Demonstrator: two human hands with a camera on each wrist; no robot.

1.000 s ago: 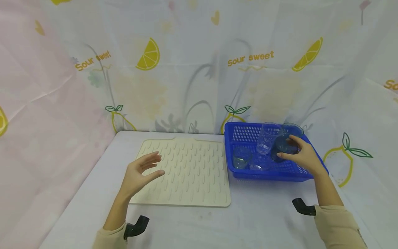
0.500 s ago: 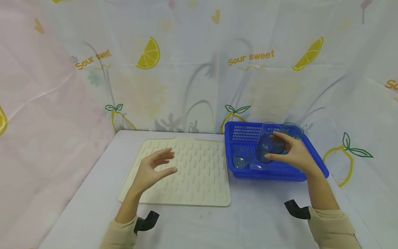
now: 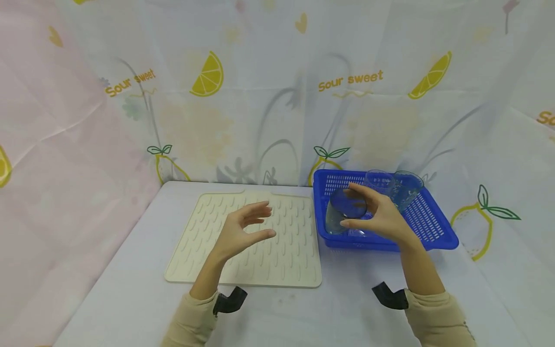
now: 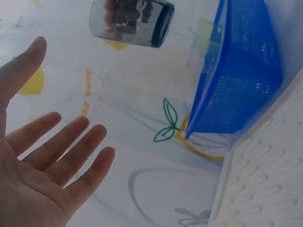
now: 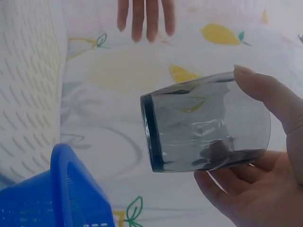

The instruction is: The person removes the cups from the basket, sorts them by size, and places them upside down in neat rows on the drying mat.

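Observation:
A smoky grey-blue drinking glass [image 3: 347,203] is in my right hand [image 3: 381,218], above the left part of the blue basket [image 3: 381,245]. Thumb and fingers grip its sides, and in the right wrist view the glass [image 5: 203,130] has a thick dark base facing away from the palm. My left hand [image 3: 244,232] hovers over the cream ridged mat [image 3: 264,270], fingers spread and holding nothing. Left wrist view: the held glass [image 4: 132,21] is apart from my left fingers [image 4: 90,177].
Inside the basket stand other clear glasses, among them a tall one [image 3: 377,179] and a wide-rimmed one [image 3: 407,185] at the back right. A greenish glass [image 3: 334,224] sits at the left, partly behind the held one. A printed curtain [image 3: 260,120] hangs behind the white table [image 3: 286,318].
My right hand has carried the smoky glass left, from the basket's right side to above its left side. My left hand has moved right across the mat.

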